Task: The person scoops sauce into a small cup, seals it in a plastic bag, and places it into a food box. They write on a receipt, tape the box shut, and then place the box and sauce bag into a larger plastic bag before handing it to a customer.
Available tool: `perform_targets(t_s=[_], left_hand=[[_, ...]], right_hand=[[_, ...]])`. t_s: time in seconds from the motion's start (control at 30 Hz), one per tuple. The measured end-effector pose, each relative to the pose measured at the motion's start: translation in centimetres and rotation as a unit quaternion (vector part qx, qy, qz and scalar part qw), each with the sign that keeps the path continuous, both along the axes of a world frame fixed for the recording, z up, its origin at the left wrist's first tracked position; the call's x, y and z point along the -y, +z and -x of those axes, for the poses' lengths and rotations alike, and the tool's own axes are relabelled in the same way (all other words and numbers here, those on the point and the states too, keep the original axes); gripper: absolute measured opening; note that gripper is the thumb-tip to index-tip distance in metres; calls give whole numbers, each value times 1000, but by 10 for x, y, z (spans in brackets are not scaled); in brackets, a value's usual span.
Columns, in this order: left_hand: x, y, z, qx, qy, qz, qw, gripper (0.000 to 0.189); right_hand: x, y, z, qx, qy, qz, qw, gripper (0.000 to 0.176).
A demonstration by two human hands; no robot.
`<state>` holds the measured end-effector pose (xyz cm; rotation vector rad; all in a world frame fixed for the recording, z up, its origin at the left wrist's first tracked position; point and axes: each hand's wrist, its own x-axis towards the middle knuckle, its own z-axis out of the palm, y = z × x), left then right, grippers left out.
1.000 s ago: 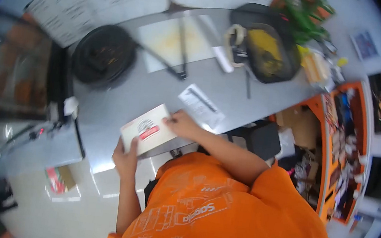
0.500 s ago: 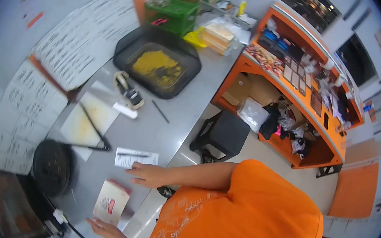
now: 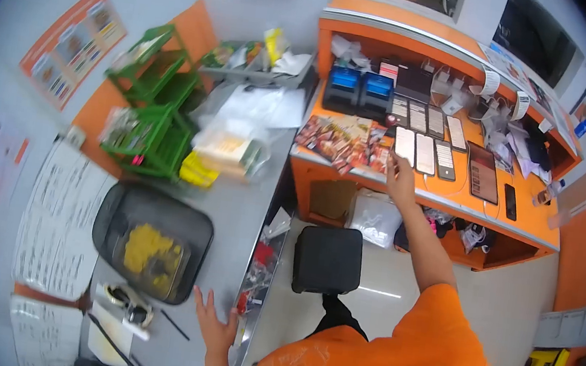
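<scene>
At left of the frame, a black tub (image 3: 158, 204) on the steel surface (image 3: 230, 248) holds a yellow heap (image 3: 146, 249); the left hand (image 3: 215, 325), fingers spread, is near it. Right of centre, the right hand (image 3: 401, 183) is at the edge of the red-patterned pile (image 3: 346, 140), just beside 1 white-screened phone (image 3: 405, 145); whether that grip pinches anything, I cannot tell. At upper centre, a clear bag (image 3: 257, 151) holds pale stacked items.

- The left hand (image 3: 215, 326) has a bare strip of table (image 3: 239, 213) ahead, between the black tray (image 3: 154, 239) and the table's edge.
- Plastic bags (image 3: 231, 150) block that strip's far end.
- A thin black stick (image 3: 175, 324) lies flat, left of this hand.
- Phones (image 3: 424, 155) and leaflets (image 3: 345, 142) crowd the counter around the right hand (image 3: 399, 180).
- A stool (image 3: 327, 260) narrows the floor between table and counter.
</scene>
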<state>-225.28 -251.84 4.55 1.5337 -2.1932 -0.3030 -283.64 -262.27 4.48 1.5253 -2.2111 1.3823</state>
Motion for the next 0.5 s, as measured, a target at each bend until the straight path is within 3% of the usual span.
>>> perform_targets(t_s=[0.03, 0.1, 0.13, 0.2, 0.27, 0.4, 0.5], left_hand=[[22, -14, 20, 11, -11, -4, 1000, 88], [51, -48, 46, 23, 103, -202, 974, 124], [59, -52, 54, 39, 89, -207, 974, 124], [72, -60, 68, 180, 161, -278, 930, 149], [72, -61, 61, 208, 154, -287, 922, 150], [77, -70, 57, 196, 160, -287, 924, 149], [79, -71, 50, 221, 137, -292, 920, 151]], right_hand=[[18, 0, 36, -16, -38, 28, 999, 27], [48, -7, 112, -110, -51, 19, 992, 28], [64, -10, 141, -133, -73, 9, 988, 28], [93, -10, 190, -170, -111, -59, 977, 29], [124, -21, 225, -207, -158, -107, 960, 34], [182, -42, 263, -168, -182, -230, 941, 41], [218, -39, 276, -131, -149, -299, 933, 46]])
